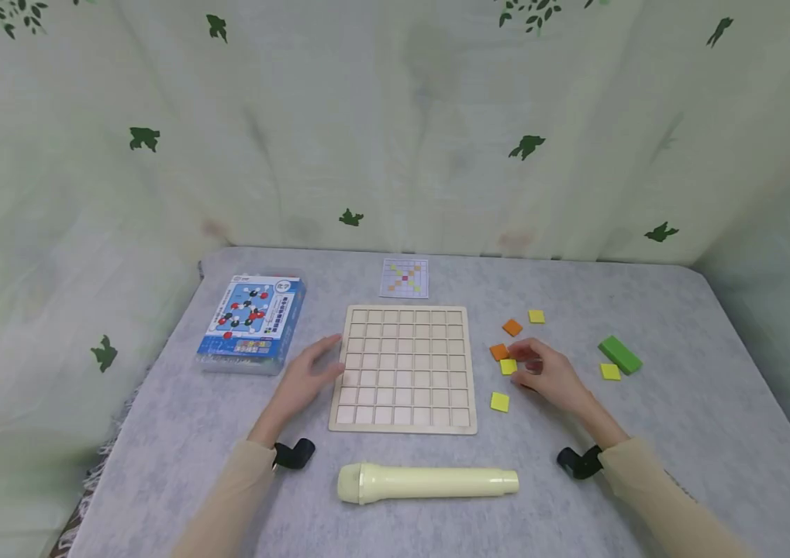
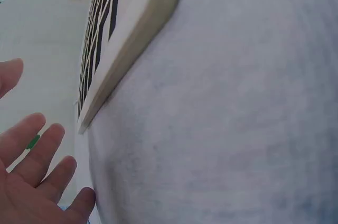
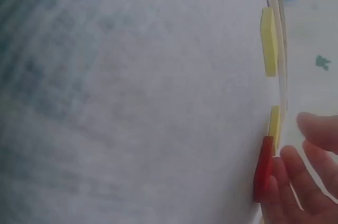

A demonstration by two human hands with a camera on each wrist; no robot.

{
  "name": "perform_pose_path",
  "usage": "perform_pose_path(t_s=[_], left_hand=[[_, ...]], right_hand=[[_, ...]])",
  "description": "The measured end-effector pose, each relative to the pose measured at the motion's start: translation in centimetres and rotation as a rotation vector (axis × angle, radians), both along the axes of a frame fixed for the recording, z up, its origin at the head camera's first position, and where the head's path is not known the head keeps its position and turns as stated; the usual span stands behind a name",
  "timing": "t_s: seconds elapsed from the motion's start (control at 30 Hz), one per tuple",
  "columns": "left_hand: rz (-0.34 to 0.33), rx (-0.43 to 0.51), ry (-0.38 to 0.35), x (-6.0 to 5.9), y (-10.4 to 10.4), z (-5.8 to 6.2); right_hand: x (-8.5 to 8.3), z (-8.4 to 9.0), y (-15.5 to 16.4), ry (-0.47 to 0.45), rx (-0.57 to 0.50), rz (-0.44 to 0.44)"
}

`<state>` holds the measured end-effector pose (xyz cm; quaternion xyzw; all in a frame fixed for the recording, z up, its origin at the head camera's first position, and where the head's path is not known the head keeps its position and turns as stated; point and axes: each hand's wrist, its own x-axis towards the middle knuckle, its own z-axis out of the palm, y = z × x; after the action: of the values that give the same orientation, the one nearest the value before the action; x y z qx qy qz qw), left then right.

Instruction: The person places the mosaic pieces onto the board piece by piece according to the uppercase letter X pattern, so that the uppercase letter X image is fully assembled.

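A square wooden grid board [image 1: 405, 370] lies flat in the head view, its cells bare. Beside its left edge is my left hand [image 1: 302, 381], fingers spread and nothing held; the left wrist view shows the same loose fingers [image 2: 46, 152]. To the board's right my right hand [image 1: 553, 378] hovers low over the table, thumb apart from the fingers. Close to its fingertips are an orange tile [image 1: 499, 352] and a yellow tile [image 1: 508, 366]. In the right wrist view a red tile [image 3: 263, 170] stands out right against the fingers; the hand hides it from the head camera.
A pattern card [image 1: 405, 278] lies behind the board, a boxed molecule set [image 1: 251, 319] at left. A cream microphone [image 1: 429, 482] lies in front. More tiles, including a yellow one [image 1: 499, 401], and a green block [image 1: 620, 354] are at right.
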<state>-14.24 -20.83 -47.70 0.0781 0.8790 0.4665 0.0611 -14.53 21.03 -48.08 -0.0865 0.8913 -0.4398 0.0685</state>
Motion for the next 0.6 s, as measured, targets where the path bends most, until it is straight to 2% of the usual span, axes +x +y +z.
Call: perform_pose_path(t_s=[0.17,0.47,0.6], left_hand=[[-0.08,0.003,-0.041,0.4,-0.6,-0.7],[-0.215,-0.052,0.037,0.2,-1.2,-1.2],[-0.238,-0.059,0.045,0.2,-1.4,-1.3]], right_hand=[[-0.2,-0.2,-0.2,0.012,0.06,0.005],[-0.8,-0.4,-0.2,0.05,0.141,0.052],[-0.9,0.0,-0.3,0.057,0.146,0.081]])
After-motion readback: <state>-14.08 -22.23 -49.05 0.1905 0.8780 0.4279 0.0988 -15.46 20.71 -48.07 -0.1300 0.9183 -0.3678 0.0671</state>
